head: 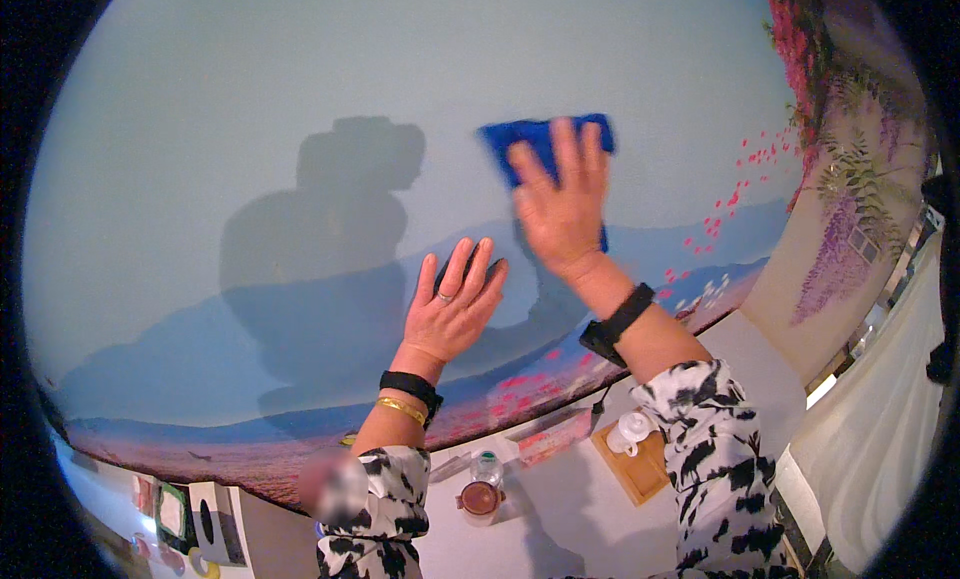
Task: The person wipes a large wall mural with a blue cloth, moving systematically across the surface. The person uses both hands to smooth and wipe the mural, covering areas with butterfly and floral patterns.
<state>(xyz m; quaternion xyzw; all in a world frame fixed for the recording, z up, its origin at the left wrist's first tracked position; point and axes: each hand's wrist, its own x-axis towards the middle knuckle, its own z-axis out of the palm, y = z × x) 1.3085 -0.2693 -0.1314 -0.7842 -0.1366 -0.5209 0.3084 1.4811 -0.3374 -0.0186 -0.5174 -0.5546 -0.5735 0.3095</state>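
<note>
In front of me is a wall [165, 151] painted with a mural of pale sky, blue hills and pink petals. My right hand [562, 211] presses a blue cloth [514, 134] against the sky part, fingers spread over it; hand and cloth are slightly blurred. Lower and to the left, my left hand [456, 312] rests its fingers on the blue hills, holding nothing. It wears a ring, and a black band and a gold bracelet circle that wrist. Another black band is on my right wrist. My shadow falls across the mural.
Below the wall, a white surface [555, 496] bears a brown-lidded jar [480, 498], a clear bottle [487, 469] and a pink box [555, 438]. A white pitcher [628, 433] stands on a wooden tray [634, 483]. A tissue box [217, 523] sits lower left; a pale curtain [877, 429] hangs right.
</note>
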